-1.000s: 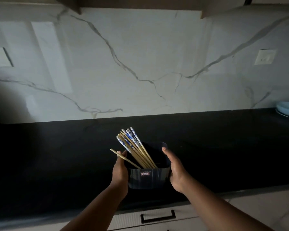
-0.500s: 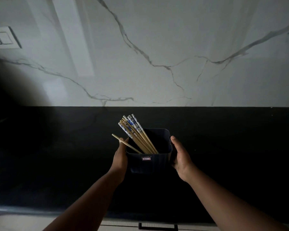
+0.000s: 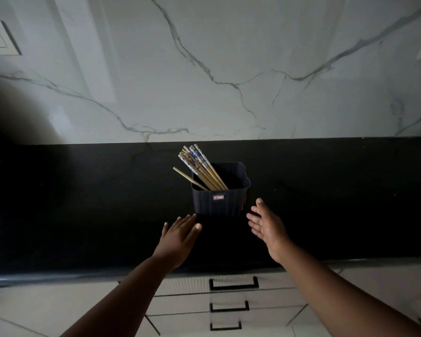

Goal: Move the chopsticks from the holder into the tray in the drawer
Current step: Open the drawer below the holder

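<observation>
Wooden chopsticks (image 3: 199, 170) lean in holder (image 3: 220, 201), beyond both empty hands' grip

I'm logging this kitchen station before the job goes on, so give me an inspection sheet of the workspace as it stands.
Surface: black countertop, dim.
Job's things: chopsticks lean left inside the dark holder; drawers below are closed, tray not visible.
Clutter: nothing seen.
Grippers: left hand and right hand open, both clear of the holder.
Cables: nothing seen.
Surroundings: veined marble backsplash, wall switch at upper left.
</observation>
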`<action>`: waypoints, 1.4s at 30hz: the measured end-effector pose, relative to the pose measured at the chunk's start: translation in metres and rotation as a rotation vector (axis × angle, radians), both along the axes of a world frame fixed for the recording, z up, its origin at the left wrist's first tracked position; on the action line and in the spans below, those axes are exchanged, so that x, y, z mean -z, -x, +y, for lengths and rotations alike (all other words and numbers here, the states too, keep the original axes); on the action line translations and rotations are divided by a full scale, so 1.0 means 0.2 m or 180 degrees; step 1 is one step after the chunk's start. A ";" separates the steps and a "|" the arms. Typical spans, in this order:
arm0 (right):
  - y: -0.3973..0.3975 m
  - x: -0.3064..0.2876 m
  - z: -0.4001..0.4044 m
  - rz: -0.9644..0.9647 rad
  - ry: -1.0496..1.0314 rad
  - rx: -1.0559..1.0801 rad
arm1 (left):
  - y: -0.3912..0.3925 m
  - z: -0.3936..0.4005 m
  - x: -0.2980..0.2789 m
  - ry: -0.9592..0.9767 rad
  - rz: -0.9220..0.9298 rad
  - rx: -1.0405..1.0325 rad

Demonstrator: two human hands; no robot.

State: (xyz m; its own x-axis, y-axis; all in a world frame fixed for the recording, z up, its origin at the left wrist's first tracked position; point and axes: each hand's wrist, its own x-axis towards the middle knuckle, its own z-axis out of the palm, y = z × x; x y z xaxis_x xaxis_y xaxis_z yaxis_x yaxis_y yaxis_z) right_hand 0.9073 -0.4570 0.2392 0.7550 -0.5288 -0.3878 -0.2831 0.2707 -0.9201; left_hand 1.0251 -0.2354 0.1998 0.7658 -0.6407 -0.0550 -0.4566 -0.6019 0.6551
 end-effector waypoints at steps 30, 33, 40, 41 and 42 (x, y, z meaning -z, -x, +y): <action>0.39 0.75 0.32 0.1234 0.4393 -0.2556 | 0.04 0.20 0.14 -0.1379 -0.1349 -0.0128; 0.37 0.72 0.30 0.1298 0.4318 -0.2566 | 0.04 0.21 0.13 -0.1404 -0.1329 -0.0129; 0.37 0.68 0.33 0.1527 0.4255 -0.2529 | 0.03 0.21 0.13 -0.1382 -0.1358 -0.0167; 0.38 0.68 0.33 0.1554 0.4283 -0.2549 | 0.04 0.21 0.13 -0.1372 -0.1355 -0.0173; 0.39 0.68 0.34 0.1581 0.4323 -0.2576 | 0.04 0.21 0.13 -0.1366 -0.1349 -0.0178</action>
